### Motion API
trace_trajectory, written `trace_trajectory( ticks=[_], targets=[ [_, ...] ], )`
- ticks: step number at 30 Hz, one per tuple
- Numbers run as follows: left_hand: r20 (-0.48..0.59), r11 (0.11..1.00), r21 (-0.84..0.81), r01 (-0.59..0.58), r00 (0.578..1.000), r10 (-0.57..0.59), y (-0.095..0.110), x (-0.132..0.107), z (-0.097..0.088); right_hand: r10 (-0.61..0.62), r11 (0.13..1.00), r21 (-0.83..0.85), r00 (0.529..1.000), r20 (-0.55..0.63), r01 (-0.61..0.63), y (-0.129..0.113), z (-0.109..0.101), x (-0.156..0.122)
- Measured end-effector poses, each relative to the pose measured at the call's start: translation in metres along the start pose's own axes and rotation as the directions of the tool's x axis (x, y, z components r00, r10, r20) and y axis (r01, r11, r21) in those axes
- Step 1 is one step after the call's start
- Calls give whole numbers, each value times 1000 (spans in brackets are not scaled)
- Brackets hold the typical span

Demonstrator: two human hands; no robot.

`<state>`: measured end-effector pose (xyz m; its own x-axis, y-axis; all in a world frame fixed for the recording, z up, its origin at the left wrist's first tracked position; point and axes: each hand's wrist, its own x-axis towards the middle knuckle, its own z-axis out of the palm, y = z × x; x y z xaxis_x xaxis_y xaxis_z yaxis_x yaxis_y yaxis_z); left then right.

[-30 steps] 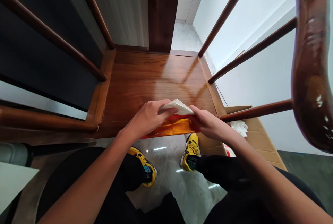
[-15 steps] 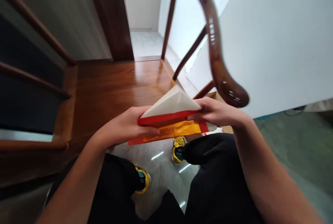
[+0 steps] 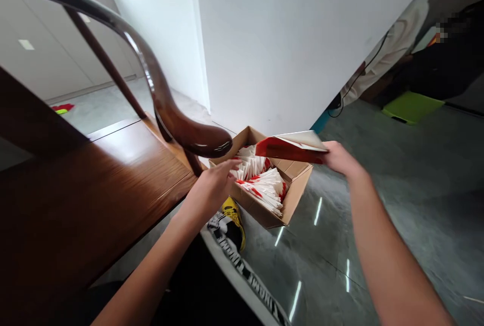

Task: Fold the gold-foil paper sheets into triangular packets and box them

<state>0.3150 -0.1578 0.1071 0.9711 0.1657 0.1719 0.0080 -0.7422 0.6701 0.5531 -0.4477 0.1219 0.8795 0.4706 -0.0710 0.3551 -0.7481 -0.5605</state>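
My right hand grips the right end of a folded red-and-white paper piece, holding it level above an open cardboard box. Inside the box stand several white folded papers with red edges, packed in rows. Close to the box's left side is my left hand, with its fingers stretched forward and apart and nothing visible in them. The held piece hides part of the box's far side.
A curved wooden chair arm reaches over the box's left corner, beside the wooden seat. Behind stands a white panel. My yellow shoe is by the box. A green plastic item and a person in dark clothing are at the right.
The view has turned right, bringing the box into sight. My left hand has let go of the folded paper piece, and my right hand has carried it over the box.
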Motion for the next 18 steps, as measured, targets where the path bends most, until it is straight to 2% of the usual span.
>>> trace_trajectory(
  ticks=[1,2,4,5,6,8,10,12,14,15,18],
  targets=[
    [148,999,41,8,989,-14,-7,4,9,55,997,-59,998,-30,-57,18,12,16],
    [304,997,82,12,952,-37,-13,5,16,100,988,-109,993,-55,-105,34,25,31],
    [555,983,180,37,821,-133,-21,3,27,155,968,-189,985,-75,-167,61,58,60],
    [609,970,235,63,768,-197,-23,1,30,176,956,-225,982,-64,-186,72,75,72],
    [618,957,279,78,748,-241,-22,0,34,197,944,-261,979,-45,-202,83,93,83],
    [569,945,322,63,785,-246,-17,0,39,247,916,-328,969,10,-230,104,128,100],
    [553,954,299,10,813,-182,-8,5,45,314,882,-389,947,67,-265,123,157,112],
    [617,968,251,-3,771,-158,0,10,51,388,845,-439,915,112,-304,142,180,120],
    [673,972,235,15,719,-174,5,13,55,447,812,-477,884,139,-336,158,193,124],
    [680,970,242,16,710,-182,6,13,56,465,800,-490,874,142,-346,165,197,125],
    [652,965,264,4,736,-182,7,9,56,470,776,-521,877,101,-356,177,199,128]
  ],
)
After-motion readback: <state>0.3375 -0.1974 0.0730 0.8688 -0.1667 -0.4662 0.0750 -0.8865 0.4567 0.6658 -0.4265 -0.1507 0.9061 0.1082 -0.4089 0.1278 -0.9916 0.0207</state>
